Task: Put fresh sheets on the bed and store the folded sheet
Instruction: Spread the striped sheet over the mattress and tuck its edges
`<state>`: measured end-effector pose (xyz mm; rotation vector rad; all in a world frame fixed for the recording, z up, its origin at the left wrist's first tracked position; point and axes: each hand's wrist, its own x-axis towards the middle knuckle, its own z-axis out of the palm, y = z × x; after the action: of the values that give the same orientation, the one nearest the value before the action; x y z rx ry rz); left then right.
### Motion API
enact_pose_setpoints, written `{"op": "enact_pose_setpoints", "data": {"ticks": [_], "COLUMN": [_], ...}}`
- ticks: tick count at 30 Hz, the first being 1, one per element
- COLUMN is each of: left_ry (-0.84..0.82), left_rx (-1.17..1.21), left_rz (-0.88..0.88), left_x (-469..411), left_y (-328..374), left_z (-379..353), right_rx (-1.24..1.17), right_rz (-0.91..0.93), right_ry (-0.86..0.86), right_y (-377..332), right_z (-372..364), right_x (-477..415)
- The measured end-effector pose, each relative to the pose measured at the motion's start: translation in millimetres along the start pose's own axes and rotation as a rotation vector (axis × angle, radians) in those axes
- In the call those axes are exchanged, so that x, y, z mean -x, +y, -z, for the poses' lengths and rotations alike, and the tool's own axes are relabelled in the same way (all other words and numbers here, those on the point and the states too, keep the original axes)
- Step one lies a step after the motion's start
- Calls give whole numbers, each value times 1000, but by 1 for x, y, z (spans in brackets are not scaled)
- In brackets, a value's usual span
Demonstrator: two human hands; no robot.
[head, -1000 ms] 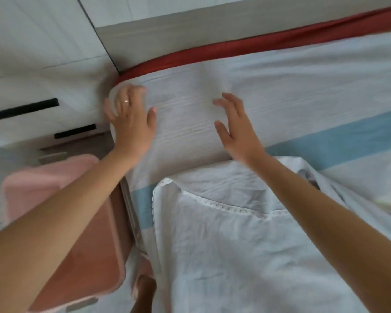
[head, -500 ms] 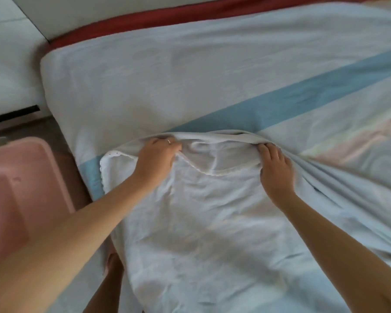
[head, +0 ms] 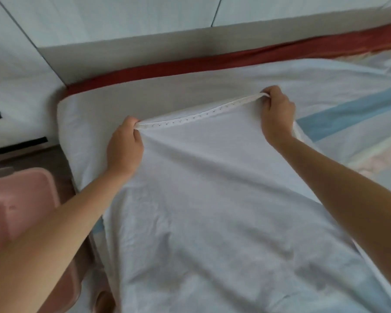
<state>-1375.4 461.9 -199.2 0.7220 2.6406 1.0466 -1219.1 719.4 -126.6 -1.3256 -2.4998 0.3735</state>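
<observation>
A white sheet (head: 212, 211) with a lace-trimmed edge lies over the near part of the bed. My left hand (head: 124, 147) grips that trimmed edge at its left end, and my right hand (head: 277, 116) grips it further right. The edge is stretched taut between them, lifted a little above the bed. Under it lies a pale striped sheet (head: 235, 82) with a blue band (head: 348, 114), covering the mattress up to the head end. A red layer (head: 190, 66) shows along the far edge of the mattress.
A grey headboard (head: 145, 48) runs behind the bed against a white wall. To the left stands a white cabinet (head: 16, 105) with dark slot handles. A pink plastic stool or bin (head: 20, 199) sits on the floor beside the bed's left side.
Both hands left the flat striped sheet, took hold of the white sheet's lace edge and have pulled it up toward the head of the bed, stretching it straight.
</observation>
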Motion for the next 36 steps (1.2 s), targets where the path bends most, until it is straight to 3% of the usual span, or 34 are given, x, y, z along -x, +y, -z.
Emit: {"op": "enact_pose_setpoints", "data": {"ticks": [5,13,18,24,29,36], "left_ry": [65,155,209,157,165,83], "left_rx": [21,-7,75,58,102,69], "left_rz": [-21,70,89,130,136,150], "left_x": [-18,-47,-51,-49,-64,-78], "left_y": [-32,-121,-133,-129,-128,-141], "left_z": [16,19,17,25,32,23], "right_rx": [79,117,198,141,-21,-10], "right_rz": [190,229,117,280,39,-46], "right_ry": [-173,-295,-299,-318,-296,-389], "right_y": [-45,-89,-92,-118,-147,-144], "right_z": [-41,-152,-196,-204,-204,-215], "right_x": [-67,-83,-74,-52,-71,-76]}}
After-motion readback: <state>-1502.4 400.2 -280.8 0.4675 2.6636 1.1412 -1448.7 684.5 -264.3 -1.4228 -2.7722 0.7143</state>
